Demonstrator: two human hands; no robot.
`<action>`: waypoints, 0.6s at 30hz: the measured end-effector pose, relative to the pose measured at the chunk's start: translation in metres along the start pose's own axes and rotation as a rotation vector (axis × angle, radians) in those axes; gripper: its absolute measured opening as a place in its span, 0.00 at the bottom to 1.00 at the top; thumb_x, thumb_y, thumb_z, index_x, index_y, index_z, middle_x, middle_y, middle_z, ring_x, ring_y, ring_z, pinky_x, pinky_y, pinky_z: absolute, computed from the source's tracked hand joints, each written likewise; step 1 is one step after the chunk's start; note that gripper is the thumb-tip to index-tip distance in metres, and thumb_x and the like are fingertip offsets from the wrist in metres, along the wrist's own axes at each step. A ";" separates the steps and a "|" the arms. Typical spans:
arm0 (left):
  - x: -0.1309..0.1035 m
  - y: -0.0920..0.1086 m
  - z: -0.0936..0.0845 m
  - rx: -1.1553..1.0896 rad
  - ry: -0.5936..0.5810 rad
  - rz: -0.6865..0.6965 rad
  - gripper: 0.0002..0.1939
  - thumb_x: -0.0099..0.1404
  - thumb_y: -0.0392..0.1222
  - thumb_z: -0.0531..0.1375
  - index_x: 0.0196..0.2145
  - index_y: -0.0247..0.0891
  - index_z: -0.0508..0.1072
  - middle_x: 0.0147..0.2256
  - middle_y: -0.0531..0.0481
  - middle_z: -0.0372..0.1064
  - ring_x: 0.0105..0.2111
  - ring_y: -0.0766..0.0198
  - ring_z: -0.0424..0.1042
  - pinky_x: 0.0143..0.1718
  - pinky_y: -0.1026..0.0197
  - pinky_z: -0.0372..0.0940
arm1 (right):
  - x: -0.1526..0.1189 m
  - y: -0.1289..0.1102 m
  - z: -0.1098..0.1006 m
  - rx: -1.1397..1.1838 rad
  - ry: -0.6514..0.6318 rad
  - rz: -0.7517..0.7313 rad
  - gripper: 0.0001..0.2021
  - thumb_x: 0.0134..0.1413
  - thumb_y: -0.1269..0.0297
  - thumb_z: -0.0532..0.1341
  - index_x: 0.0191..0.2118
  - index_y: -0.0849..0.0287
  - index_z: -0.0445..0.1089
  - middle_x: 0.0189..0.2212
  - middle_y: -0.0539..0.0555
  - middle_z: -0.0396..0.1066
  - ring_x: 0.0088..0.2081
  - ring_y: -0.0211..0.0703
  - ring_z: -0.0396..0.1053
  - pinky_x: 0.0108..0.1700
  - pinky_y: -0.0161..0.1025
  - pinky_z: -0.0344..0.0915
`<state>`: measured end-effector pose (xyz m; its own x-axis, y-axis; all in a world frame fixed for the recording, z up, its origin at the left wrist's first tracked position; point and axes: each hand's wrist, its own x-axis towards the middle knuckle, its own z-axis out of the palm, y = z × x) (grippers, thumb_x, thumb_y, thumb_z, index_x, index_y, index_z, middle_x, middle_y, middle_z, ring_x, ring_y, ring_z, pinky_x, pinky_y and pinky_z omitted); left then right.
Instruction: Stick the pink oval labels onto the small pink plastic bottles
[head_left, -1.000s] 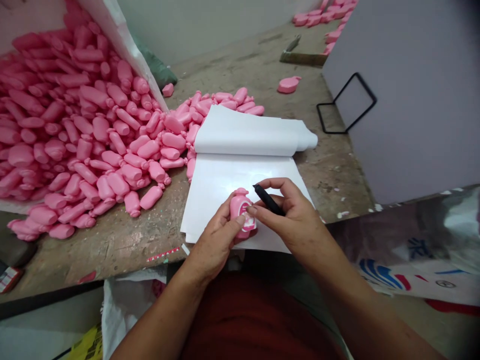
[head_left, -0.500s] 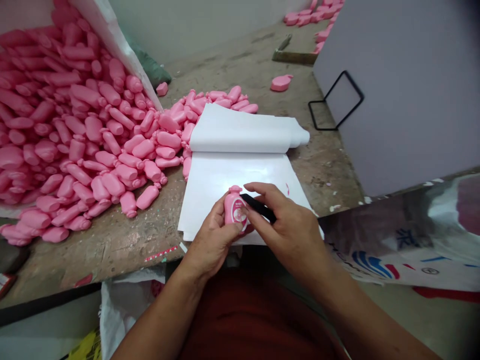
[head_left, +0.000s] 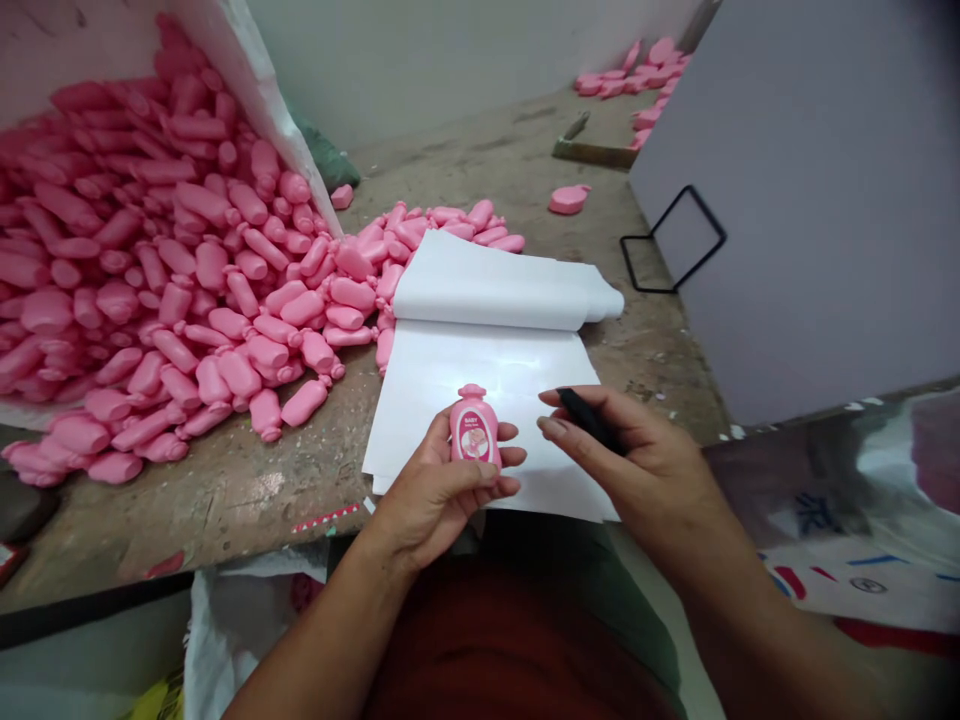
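My left hand grips a small pink bottle upright, its oval label facing up and the thumb over its lower part. The other fingers show behind it on the right. My right hand is closed round a black tool, apart from the bottle; the tool's far end is hidden in the palm. Beneath both hands lie white sheets with a folded-back roll across their upper part.
Pink bottles pile up at the left, spilling from a white-walled container. One pink bottle lies beyond the sheets. A black wire frame stands beside a grey panel at the right.
My right hand has drawn back to the right with the black tool, away from the bottle. The bottle's label now shows whole. The view has shifted slightly.
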<state>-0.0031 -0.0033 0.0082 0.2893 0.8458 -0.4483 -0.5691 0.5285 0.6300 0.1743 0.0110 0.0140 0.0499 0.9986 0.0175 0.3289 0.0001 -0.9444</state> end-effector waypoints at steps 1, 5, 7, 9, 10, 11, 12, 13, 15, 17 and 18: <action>0.000 -0.001 0.000 0.015 0.008 0.010 0.32 0.51 0.28 0.67 0.53 0.41 0.67 0.43 0.48 0.72 0.40 0.61 0.75 0.37 0.62 0.69 | -0.001 0.000 0.002 0.039 -0.006 0.016 0.13 0.51 0.50 0.65 0.39 0.52 0.75 0.37 0.53 0.78 0.40 0.50 0.73 0.42 0.45 0.68; 0.000 -0.002 0.003 0.076 0.002 0.026 0.32 0.53 0.29 0.67 0.54 0.41 0.63 0.38 0.51 0.71 0.35 0.66 0.74 0.31 0.67 0.67 | -0.005 0.001 0.015 0.121 -0.063 0.062 0.13 0.49 0.51 0.67 0.38 0.52 0.74 0.31 0.50 0.73 0.34 0.45 0.70 0.38 0.42 0.66; -0.001 -0.004 0.005 0.114 -0.040 0.022 0.32 0.55 0.29 0.65 0.55 0.41 0.62 0.37 0.52 0.70 0.33 0.68 0.73 0.29 0.68 0.67 | -0.005 0.002 0.020 0.134 -0.113 0.079 0.16 0.46 0.53 0.69 0.41 0.51 0.73 0.29 0.49 0.71 0.32 0.44 0.68 0.35 0.41 0.66; -0.001 -0.005 0.005 0.162 -0.084 0.020 0.30 0.56 0.30 0.65 0.55 0.40 0.61 0.36 0.52 0.70 0.31 0.70 0.72 0.26 0.70 0.66 | -0.002 0.003 0.024 0.135 -0.135 0.093 0.19 0.43 0.54 0.71 0.43 0.51 0.72 0.32 0.48 0.72 0.33 0.44 0.68 0.34 0.41 0.65; -0.001 -0.006 0.005 0.186 -0.100 0.015 0.29 0.56 0.30 0.65 0.54 0.40 0.61 0.35 0.52 0.70 0.29 0.70 0.72 0.24 0.70 0.65 | 0.000 0.002 0.026 0.137 -0.132 0.099 0.19 0.43 0.55 0.71 0.42 0.51 0.71 0.32 0.49 0.72 0.33 0.43 0.68 0.34 0.40 0.65; -0.001 -0.008 0.005 0.205 -0.109 0.011 0.29 0.57 0.31 0.65 0.54 0.40 0.61 0.35 0.53 0.70 0.29 0.70 0.72 0.23 0.71 0.65 | 0.002 0.002 0.026 0.145 -0.127 0.102 0.18 0.43 0.55 0.71 0.40 0.52 0.71 0.32 0.48 0.72 0.32 0.43 0.67 0.34 0.40 0.65; -0.001 -0.009 0.004 0.219 -0.112 0.006 0.29 0.57 0.32 0.66 0.53 0.40 0.61 0.35 0.53 0.69 0.28 0.70 0.72 0.22 0.71 0.65 | 0.005 0.001 0.026 0.159 -0.125 0.106 0.15 0.44 0.55 0.70 0.37 0.53 0.70 0.30 0.48 0.71 0.31 0.42 0.67 0.33 0.40 0.64; 0.000 -0.010 0.003 0.226 -0.113 0.001 0.29 0.57 0.33 0.67 0.53 0.39 0.61 0.34 0.53 0.69 0.27 0.70 0.72 0.21 0.71 0.64 | 0.008 0.001 0.026 0.177 -0.124 0.107 0.13 0.45 0.55 0.70 0.34 0.54 0.70 0.28 0.48 0.70 0.30 0.41 0.66 0.33 0.39 0.63; 0.001 -0.011 0.002 0.217 -0.109 -0.007 0.25 0.59 0.38 0.67 0.52 0.38 0.62 0.34 0.52 0.70 0.26 0.69 0.72 0.20 0.72 0.64 | 0.012 0.001 0.024 0.215 -0.126 0.108 0.12 0.47 0.54 0.69 0.30 0.55 0.69 0.26 0.47 0.68 0.29 0.40 0.64 0.33 0.39 0.61; 0.003 -0.010 0.000 0.181 -0.091 -0.010 0.21 0.64 0.44 0.64 0.51 0.37 0.64 0.35 0.50 0.71 0.26 0.69 0.73 0.20 0.71 0.66 | 0.014 0.004 0.023 0.234 -0.109 0.096 0.13 0.48 0.53 0.69 0.29 0.55 0.69 0.25 0.47 0.66 0.29 0.39 0.63 0.33 0.38 0.60; 0.004 -0.009 -0.001 0.155 -0.075 -0.014 0.19 0.67 0.46 0.61 0.52 0.37 0.64 0.36 0.48 0.72 0.26 0.69 0.74 0.21 0.71 0.67 | 0.015 0.006 0.023 0.235 -0.087 0.086 0.13 0.48 0.52 0.69 0.29 0.55 0.70 0.25 0.46 0.66 0.29 0.39 0.63 0.33 0.38 0.59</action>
<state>0.0023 -0.0051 -0.0003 0.3562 0.8383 -0.4128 -0.4406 0.5402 0.7170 0.1555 0.0272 0.0009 -0.0161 0.9963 -0.0849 0.0987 -0.0829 -0.9917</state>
